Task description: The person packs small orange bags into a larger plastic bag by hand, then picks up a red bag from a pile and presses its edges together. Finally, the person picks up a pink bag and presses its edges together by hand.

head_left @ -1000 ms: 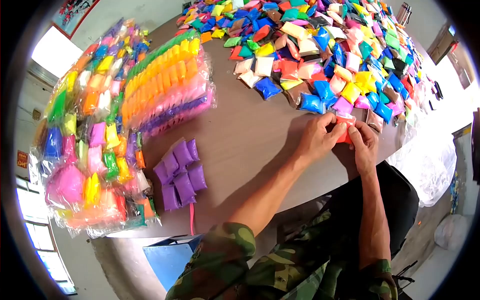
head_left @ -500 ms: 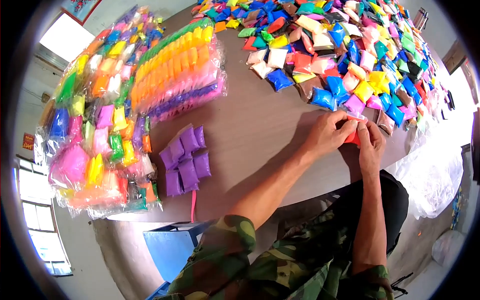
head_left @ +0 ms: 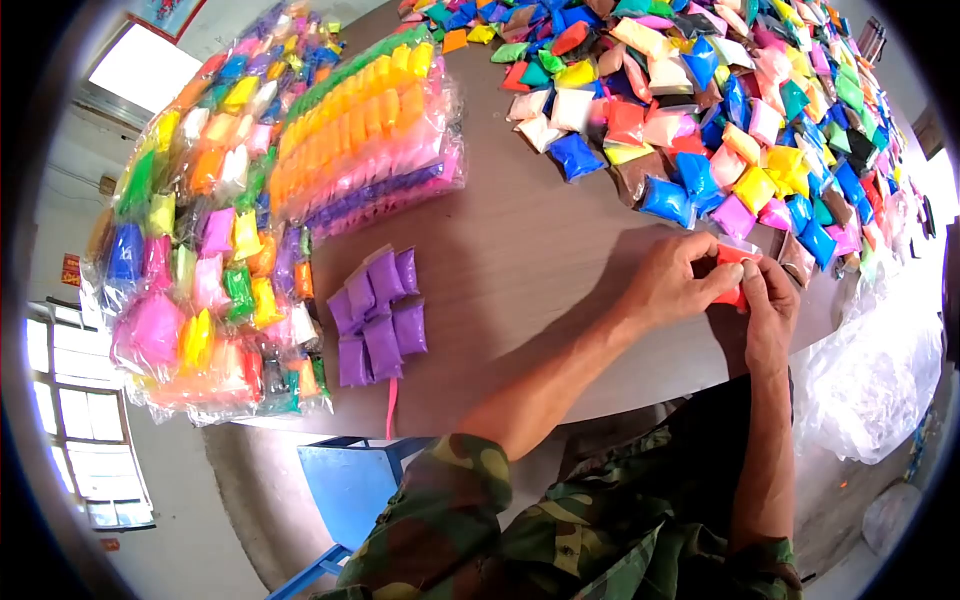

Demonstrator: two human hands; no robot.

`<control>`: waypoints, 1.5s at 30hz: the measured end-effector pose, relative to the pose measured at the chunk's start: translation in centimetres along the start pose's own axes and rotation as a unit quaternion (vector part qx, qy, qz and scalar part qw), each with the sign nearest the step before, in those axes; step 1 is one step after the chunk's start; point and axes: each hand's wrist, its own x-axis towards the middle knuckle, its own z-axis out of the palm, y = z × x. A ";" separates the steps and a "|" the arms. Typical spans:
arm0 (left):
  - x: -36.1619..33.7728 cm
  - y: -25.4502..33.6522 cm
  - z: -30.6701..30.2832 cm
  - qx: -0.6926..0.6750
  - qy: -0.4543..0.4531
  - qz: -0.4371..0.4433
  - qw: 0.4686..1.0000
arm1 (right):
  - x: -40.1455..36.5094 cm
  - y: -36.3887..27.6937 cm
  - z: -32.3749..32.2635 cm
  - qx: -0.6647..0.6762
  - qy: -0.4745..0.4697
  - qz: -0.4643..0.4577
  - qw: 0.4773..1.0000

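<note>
Between my two hands is a small red packet (head_left: 738, 256) in clear plastic, held near the table's front edge. My left hand (head_left: 682, 278) pinches its left side with thumb and fingers. On its right side, my right hand (head_left: 768, 300) grips with thumb and bent fingers. Just beyond the hands lies a large heap of small colourful packets (head_left: 752, 190), with a blue packet (head_left: 667, 201) close to my left hand. Further left on the table sits a small cluster of purple packets (head_left: 381, 335), some resting on others.
Large clear bags of colourful packets (head_left: 240, 290) are stacked at the left, beside bundled orange and yellow packets (head_left: 365, 125). A pink strip (head_left: 392, 405) hangs over the front edge. A clear plastic bag (head_left: 870, 370) hangs at the right. A blue chair (head_left: 350, 495) stands below the table.
The view has shifted a little, so the table and packets sit slightly differently. Both hands keep hold of the red packet, which now shows more between the fingers.
</note>
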 end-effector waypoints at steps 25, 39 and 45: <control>-0.5 0.0 0.2 0.025 -0.043 -0.062 0.997 | -1.1 -1.3 0.5 -0.019 0.016 0.005 1.000; -0.2 1.3 0.5 0.044 -0.070 -0.069 0.994 | -1.3 -1.2 -0.3 0.037 0.003 0.001 0.999; -0.4 0.4 0.2 0.020 -0.042 -0.056 0.997 | -1.4 -1.6 -0.6 0.033 -0.016 0.016 0.999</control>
